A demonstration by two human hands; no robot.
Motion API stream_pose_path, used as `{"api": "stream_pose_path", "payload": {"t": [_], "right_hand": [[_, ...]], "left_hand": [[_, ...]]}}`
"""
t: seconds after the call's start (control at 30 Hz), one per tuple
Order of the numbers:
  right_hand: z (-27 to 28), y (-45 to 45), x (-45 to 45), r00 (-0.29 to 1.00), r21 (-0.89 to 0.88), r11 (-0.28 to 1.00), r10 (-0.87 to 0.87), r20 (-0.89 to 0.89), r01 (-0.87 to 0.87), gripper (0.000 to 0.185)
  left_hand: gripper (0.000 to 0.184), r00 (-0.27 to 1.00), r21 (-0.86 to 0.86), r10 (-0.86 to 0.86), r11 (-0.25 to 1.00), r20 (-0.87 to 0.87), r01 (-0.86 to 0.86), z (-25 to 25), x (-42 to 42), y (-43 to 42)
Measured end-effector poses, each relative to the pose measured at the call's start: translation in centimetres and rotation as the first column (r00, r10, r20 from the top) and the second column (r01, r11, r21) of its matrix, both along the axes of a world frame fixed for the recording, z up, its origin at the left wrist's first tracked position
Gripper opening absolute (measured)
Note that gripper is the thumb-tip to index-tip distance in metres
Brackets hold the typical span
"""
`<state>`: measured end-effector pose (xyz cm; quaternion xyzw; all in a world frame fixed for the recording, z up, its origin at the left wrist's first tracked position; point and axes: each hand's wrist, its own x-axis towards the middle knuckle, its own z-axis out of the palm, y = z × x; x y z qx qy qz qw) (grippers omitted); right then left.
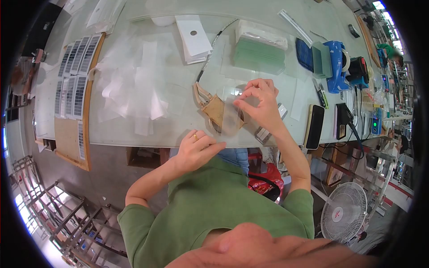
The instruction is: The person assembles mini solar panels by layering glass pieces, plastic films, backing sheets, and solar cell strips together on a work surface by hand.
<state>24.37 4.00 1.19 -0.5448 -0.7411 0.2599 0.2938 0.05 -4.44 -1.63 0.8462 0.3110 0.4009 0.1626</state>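
My right hand point(261, 102) pinches the upper edge of a thin clear sheet point(231, 117) near the table's front edge. Through that sheet a tan block point(213, 109) shows, with a soldering tool's cord running up from beside it. My left hand point(198, 149) is at the table's front edge, left of the sheet, with its fingers curled together; whether anything is between them is too small to tell. Beyond my right hand lies a stack of greenish glass plates point(259, 56). A small metal object point(262, 135) rests below my right wrist.
Clear film pieces point(143, 89) and white cards point(193, 38) lie on the table point(178, 129). At the left is a board of small solar panels point(90, 89). A blue tape dispenser point(336, 67), a phone point(314, 127) and cables are at the right. A fan point(344, 212) stands below.
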Motion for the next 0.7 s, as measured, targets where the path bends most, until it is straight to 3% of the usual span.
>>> {"api": "stream_pose_path", "payload": {"t": [0.33, 0.7], "right_hand": [[-1.1, 0.9, -0.8, 0.999, 0.107, 0.993, -0.038, 0.001, 0.038, 0.017], [-1.0, 1.1, -1.1, 0.997, 0.153, 0.987, -0.062, 0.051, 0.054, 0.016]], "left_hand": [[0.032, 0.982, 0.13, 0.053, 0.991, -0.18, -0.029, 1.3, -0.4, 0.1], [0.032, 0.991, 0.064, 0.044, 0.997, -0.125, -0.036, 0.7, -0.3, 0.5]]}}
